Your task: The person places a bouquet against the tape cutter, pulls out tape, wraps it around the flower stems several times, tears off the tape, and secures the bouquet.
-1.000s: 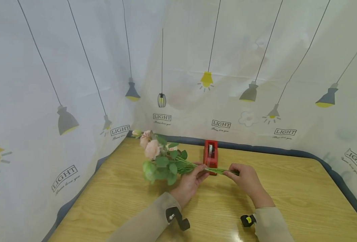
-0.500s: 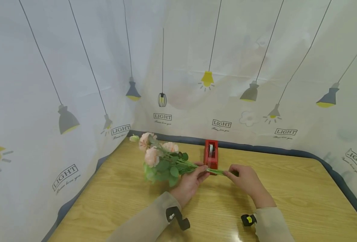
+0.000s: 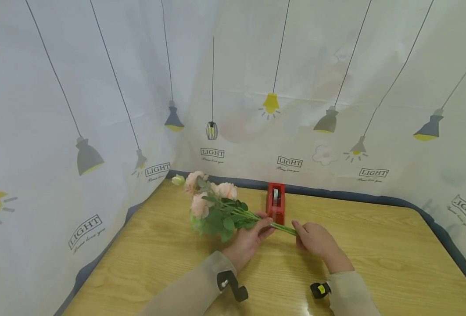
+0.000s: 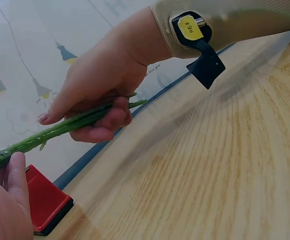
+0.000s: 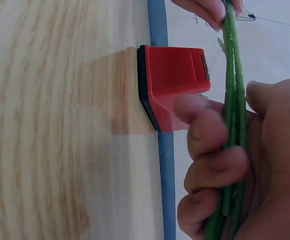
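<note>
A bouquet of pale pink flowers [image 3: 201, 205] with green leaves lies across both hands in the head view, blossoms to the left. My left hand [image 3: 245, 245] pinches the bundled stems just below the leaves. Farther down, my right hand [image 3: 319, 241] has its fingers curled round the green stems [image 5: 229, 107], as the right wrist view shows. A shiny, clear band, apparently tape [image 4: 7, 151], lies on the stems at the left fingertips. Behind the stems stands a red tape dispenser [image 3: 276, 202], its lower front close to the left fingers.
The wooden table [image 3: 375, 245] spreads under both hands. A pale curtain [image 3: 249, 66] printed with lamps rises along its back and sides, with a dark blue border [image 3: 335, 193] at the table's edge. Each wrist wears a black camera mount [image 3: 233, 285].
The bouquet has turned, showing more pink blossoms, and its stem ends now slope lower on the right. My right hand has dropped slightly and altered its grip; the left hand stays nearly in place.
</note>
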Demonstrator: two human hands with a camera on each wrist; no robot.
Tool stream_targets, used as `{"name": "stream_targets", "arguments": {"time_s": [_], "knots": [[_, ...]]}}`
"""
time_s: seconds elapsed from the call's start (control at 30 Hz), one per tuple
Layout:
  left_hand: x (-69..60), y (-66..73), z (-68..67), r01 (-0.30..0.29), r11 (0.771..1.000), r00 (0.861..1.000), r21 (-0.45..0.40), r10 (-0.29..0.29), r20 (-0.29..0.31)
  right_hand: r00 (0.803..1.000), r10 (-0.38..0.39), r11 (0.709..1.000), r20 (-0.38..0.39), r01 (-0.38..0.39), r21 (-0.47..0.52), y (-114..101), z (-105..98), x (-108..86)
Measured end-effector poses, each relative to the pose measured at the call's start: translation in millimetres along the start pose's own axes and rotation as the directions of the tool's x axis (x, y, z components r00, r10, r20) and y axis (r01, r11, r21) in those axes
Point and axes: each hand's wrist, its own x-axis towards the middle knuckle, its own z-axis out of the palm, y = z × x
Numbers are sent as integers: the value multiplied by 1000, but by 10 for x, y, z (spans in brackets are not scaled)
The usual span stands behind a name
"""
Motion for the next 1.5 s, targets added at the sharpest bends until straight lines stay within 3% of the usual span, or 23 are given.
{"name": "stream_targets", "arguments": {"time_s": [0.23, 0.53, 0.8, 1.07, 1.3, 1.5], "knots": [[9, -5, -1, -18, 1000, 1000, -6, 18, 2, 997, 64, 997, 36, -65, 35, -9, 2, 17], [15, -10, -18, -9, 999, 1000, -35, 9, -9, 996, 94, 992, -7, -94, 81, -63, 10, -3], [71, -29, 14, -22, 999, 999, -43, 20, -50, 999, 20, 995, -32, -16, 97, -35, -30, -12], [57, -8, 46, 24, 1000, 998, -1, -24, -59, 997, -54, 996, -62, 59, 74, 30, -38, 15], [54, -9, 37, 4, 998, 995, -58, -9, -96, 990, -117, 988, -75, 124, 91, 24, -29, 32], [72, -32, 22, 8, 998, 993, -55, -14, -121, 980, -162, 979, -115, 174, 105, 51, -34, 29]]}}
